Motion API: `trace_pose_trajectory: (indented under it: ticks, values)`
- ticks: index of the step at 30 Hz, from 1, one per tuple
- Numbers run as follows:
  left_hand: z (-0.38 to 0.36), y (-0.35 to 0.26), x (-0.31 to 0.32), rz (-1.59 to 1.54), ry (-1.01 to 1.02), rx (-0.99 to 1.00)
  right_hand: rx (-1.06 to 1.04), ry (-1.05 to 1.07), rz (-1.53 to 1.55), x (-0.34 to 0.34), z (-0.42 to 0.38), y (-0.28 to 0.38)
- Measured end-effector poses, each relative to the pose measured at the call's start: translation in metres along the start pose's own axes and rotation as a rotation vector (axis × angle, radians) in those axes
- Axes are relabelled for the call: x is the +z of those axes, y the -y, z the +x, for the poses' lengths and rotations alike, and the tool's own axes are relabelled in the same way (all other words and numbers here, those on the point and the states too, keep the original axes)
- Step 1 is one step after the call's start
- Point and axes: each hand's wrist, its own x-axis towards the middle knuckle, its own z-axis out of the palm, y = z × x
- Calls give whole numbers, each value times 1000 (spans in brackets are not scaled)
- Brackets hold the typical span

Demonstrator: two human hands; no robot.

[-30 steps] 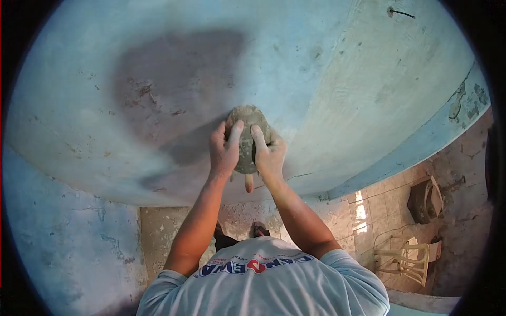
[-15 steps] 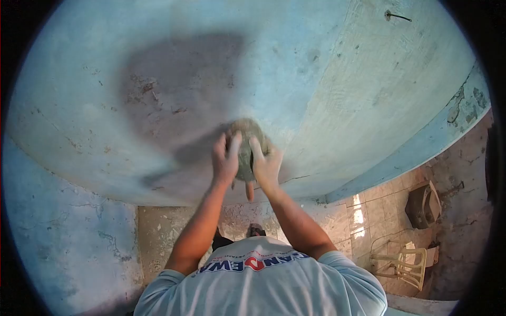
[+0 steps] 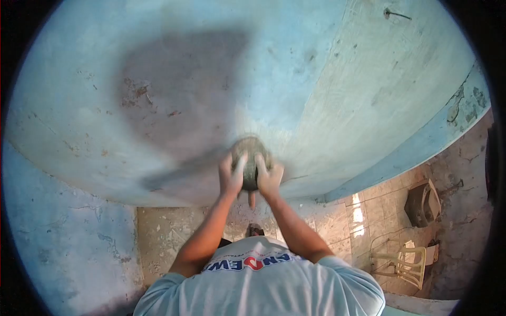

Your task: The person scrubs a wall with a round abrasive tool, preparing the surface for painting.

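Both my hands grip a rounded, dusty grey-green tool (image 3: 249, 145) held against the pale blue wall (image 3: 295, 63). My left hand (image 3: 232, 174) wraps its left side, thumb lying along the near face. On the opposite side my right hand (image 3: 270, 175) mirrors that hold, fingers curled round the edge. A short tan piece like a handle end pokes out below the tool. Blur and the hands hide the tool's exact kind and the surface against the wall. Whitish dust coats the thumbs.
A large shadow falls on the wall at upper left, over chipped patches. A short wire (image 3: 398, 14) sticks out at upper right. Down on the tiled floor (image 3: 337, 226) are a cream plastic chair (image 3: 414, 266) and a dark boxy object (image 3: 423, 204). A side wall (image 3: 68, 237) stands at left.
Both hands and the tool have moved down the wall, closer to my body, with the grip kept. The elbows are bent a little more.
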Motion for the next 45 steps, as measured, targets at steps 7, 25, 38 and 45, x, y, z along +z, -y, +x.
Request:
trace_pose_trajectory:
  ticks: [7,25,38,45]
  values:
    - [-16,67,17,32,-8,-62,15,-44,-51,-7,-4,-66]
    - [25,-55,24,-63,86,-41,11,-13,124,-6,42,58]
    - [28,-60,78,-148,137,-70,-54,-55,28,-57,69,58]
    - [-44,45,82,-197,145,-343,167,-82,-32,-86,0,-41]
